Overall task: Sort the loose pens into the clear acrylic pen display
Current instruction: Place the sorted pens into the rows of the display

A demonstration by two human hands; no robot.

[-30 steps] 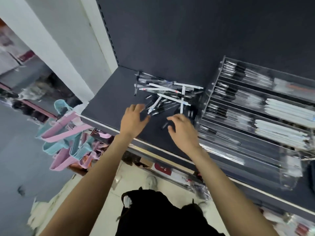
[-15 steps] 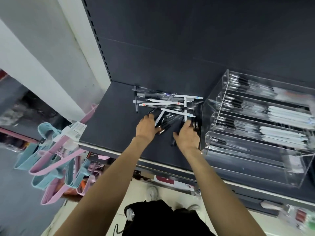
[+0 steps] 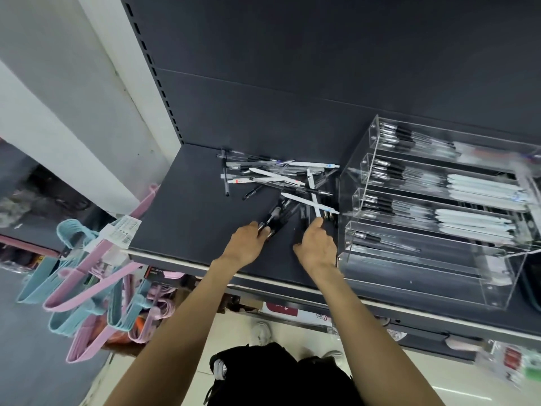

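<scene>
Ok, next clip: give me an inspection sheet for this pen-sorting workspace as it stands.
Surface: dark shelf, bare patch at front left.
Job's things: loose pens piled at the back; acrylic display to the right, upper tiers stocked, front tier looks empty.
Clutter: nothing seen besides the pens.
Hands: left hand grips a bundle of dark pens; right hand pinches a white pen.
Cables: nothing seen.
Surroundings: pink and blue hangers hang left of the shelf; floor below.
</scene>
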